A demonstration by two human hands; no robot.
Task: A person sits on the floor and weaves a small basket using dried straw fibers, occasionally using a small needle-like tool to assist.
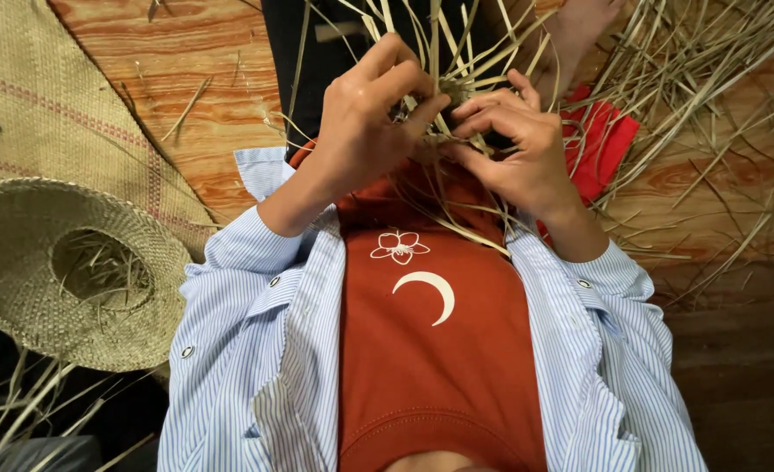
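Note:
Both my hands meet over my lap on a small woven start of pale straw strips (446, 96), whose loose ends fan out upward and to the right. My left hand (369, 118) pinches strips from the left with thumb and fingers closed. My right hand (514, 144) grips the woven knot from the right, fingers curled around it. My rolled blue striped sleeves and rust-red shirt fill the lower middle of the head view.
A woven straw hat (72, 271) lies upside down at the left on a woven mat (46, 114). Several loose straw strips (710, 96) are scattered on the wooden floor at the right. A red cloth (601, 144) sits beside my right wrist.

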